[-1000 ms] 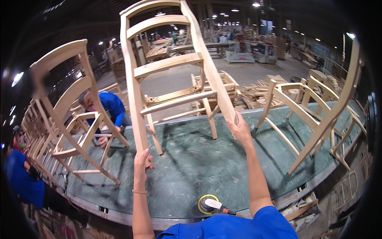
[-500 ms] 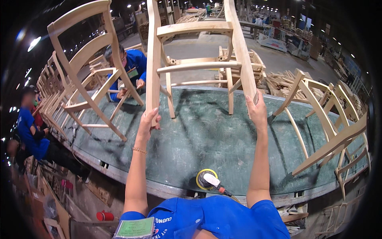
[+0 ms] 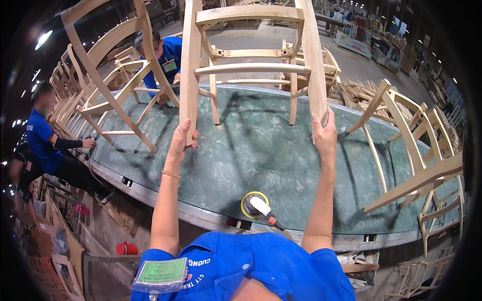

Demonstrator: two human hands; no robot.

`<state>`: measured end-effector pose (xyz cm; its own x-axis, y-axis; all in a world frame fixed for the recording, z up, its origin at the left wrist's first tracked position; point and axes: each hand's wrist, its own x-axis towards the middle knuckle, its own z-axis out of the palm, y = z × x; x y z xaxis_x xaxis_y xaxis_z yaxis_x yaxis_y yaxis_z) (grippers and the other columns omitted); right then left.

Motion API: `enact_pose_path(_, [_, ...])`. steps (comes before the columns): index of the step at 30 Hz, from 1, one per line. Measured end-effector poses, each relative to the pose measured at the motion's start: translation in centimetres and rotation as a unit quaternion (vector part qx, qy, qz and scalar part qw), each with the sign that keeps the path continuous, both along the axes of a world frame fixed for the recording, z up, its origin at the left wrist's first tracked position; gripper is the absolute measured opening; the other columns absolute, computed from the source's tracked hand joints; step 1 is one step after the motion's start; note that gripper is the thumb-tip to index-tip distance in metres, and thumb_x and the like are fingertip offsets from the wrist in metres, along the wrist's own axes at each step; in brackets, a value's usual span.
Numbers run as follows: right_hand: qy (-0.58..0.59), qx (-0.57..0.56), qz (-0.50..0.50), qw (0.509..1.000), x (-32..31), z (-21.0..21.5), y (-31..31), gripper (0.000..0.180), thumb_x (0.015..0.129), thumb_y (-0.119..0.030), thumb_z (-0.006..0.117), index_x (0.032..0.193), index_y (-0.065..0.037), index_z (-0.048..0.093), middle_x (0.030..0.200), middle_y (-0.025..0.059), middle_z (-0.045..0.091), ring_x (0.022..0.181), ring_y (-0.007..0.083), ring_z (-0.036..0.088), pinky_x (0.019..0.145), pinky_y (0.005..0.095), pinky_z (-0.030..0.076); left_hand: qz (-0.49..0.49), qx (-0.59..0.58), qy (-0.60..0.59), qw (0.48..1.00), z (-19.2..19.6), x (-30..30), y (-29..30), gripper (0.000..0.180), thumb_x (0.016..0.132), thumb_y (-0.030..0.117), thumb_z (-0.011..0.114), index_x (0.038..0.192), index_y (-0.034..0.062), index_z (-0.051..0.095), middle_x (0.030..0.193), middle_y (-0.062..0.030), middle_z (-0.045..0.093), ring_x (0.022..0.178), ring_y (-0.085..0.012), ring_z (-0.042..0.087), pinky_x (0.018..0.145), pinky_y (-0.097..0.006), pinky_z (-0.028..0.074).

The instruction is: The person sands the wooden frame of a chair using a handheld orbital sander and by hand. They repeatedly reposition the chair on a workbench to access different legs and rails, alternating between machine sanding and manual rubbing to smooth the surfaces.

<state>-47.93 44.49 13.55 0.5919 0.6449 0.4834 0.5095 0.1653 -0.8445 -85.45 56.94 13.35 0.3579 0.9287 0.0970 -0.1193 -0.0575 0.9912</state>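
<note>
I hold an unfinished pale wooden chair frame (image 3: 251, 65) above a green worktable (image 3: 281, 165). My left hand (image 3: 182, 140) grips the lower end of its left rear leg. My right hand (image 3: 324, 134) grips the lower end of the right rear leg. The frame tilts away from me, and its two front legs stand on the tabletop. A round yellow-rimmed sander (image 3: 257, 205) with a white body lies on the table near my chest, between my forearms.
Another bare chair frame (image 3: 118, 75) stands on the table's left part, and two more (image 3: 416, 150) lean at the right. One person in blue (image 3: 163, 55) works at the far side, another (image 3: 42, 140) at the left edge. Wooden parts are stacked behind.
The chair frame has come closer and lower in view, its front legs now resting on the table. Both hands keep their hold on the rear legs. My view has tipped downward.
</note>
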Motion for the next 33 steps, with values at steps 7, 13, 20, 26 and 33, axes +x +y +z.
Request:
enact_pose_path(7, [0.029, -0.004, -0.003, 1.0, -0.7, -1.2, -1.6, 0.055, 0.091, -0.036, 0.064, 0.135, -0.008, 0.046, 0.114, 0.0179, 0.065, 0.108, 0.0266, 0.063, 0.091, 0.0366, 0.048, 0.013, -0.008, -0.009, 1.0, -1.0, 0.0, -1.6, 0.076, 0.086, 0.065, 0.056, 0.129, 0.0021, 0.049, 0.065, 0.0019, 0.047, 0.049, -0.0037, 0.045, 0.044, -0.019, 0.04])
enact_pose_path(13, [0.123, -0.001, 0.084, 0.989, 0.1, -2.8, -2.8, 0.061, 0.087, -0.036, 0.07, 0.133, -0.003, 0.045, 0.094, 0.0135, 0.067, 0.067, 0.0165, 0.065, 0.056, 0.028, 0.051, 0.02, 0.01, 0.013, 1.0, -2.6, 0.0, -3.1, 0.078, 0.087, 0.067, 0.052, 0.129, 0.0014, 0.049, 0.064, 0.0016, 0.048, 0.046, -0.0056, 0.045, 0.044, -0.019, 0.039])
enact_pose_path(20, [0.344, -0.083, 0.23, 0.906, -0.3, -4.0, -5.9, 0.054, 0.078, -0.022, 0.076, 0.118, 0.0, 0.049, 0.073, 0.0033, 0.061, 0.049, 0.0085, 0.056, 0.041, 0.023, 0.044, 0.108, 0.071, 0.037, 0.991, -5.6, -1.5, -4.3, 0.053, 0.088, 0.044, 0.064, 0.115, -0.0006, 0.053, 0.065, -0.0014, 0.051, 0.048, -0.011, 0.051, 0.046, -0.025, 0.042])
enact_pose_path(26, [0.29, -0.177, 0.164, 0.926, -0.3, -9.6, -10.8, 0.058, 0.073, -0.024, 0.077, 0.123, -0.003, 0.053, 0.081, 0.0037, 0.063, 0.057, 0.0089, 0.057, 0.047, 0.0239, 0.044, 0.18, -0.026, 0.057, 0.982, -7.7, 1.2, -7.0, 0.03, 0.086, 0.028, 0.07, 0.092, 0.0018, 0.056, 0.063, -0.0037, 0.054, 0.047, -0.0125, 0.051, 0.044, -0.028, 0.041])
enact_pose_path(33, [0.274, -0.229, 0.113, 0.927, -6.4, -12.7, -19.9, 0.07, 0.072, -0.019, 0.074, 0.136, -0.007, 0.049, 0.109, 0.0047, 0.062, 0.094, 0.0146, 0.059, 0.08, 0.0293, 0.048, 0.266, 0.108, 0.056, 0.956, -17.8, -3.4, -11.6, 0.048, 0.089, 0.039, 0.065, 0.095, -0.0075, 0.053, 0.061, -0.0063, 0.049, 0.041, -0.015, 0.046, 0.038, -0.031, 0.036])
